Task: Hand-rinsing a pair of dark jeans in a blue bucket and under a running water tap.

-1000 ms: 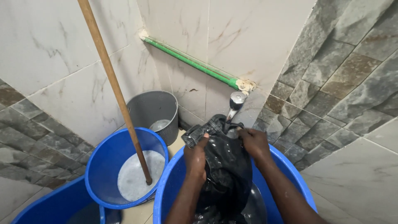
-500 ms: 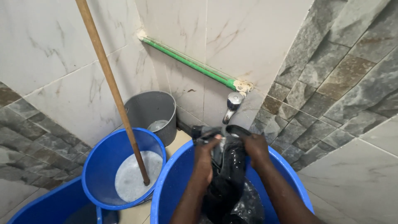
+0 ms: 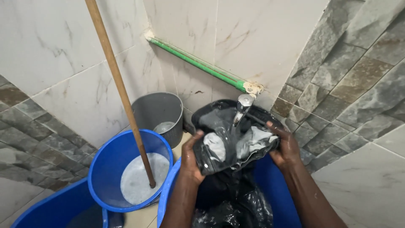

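Observation:
Both my hands hold a wet black garment (image 3: 230,141) spread wide under a chrome tap (image 3: 243,105), so its pale inner lining faces up. My left hand (image 3: 192,158) grips the garment's left edge. My right hand (image 3: 284,145) grips its right edge. The rest of the dark cloth hangs down into a large blue tub (image 3: 270,181) right below, where more wet black fabric lies.
A blue bucket (image 3: 107,169) of cloudy water stands at the left with a wooden pole (image 3: 122,93) leaning in it. A grey bin (image 3: 158,109) sits behind it, another blue tub (image 3: 50,209) at the lower left. A green pipe (image 3: 196,63) runs along the tiled wall.
The garment was bunched lengthwise between my hands over the tub. Now it is lifted higher and pulled wide under the tap, with the pale lining showing.

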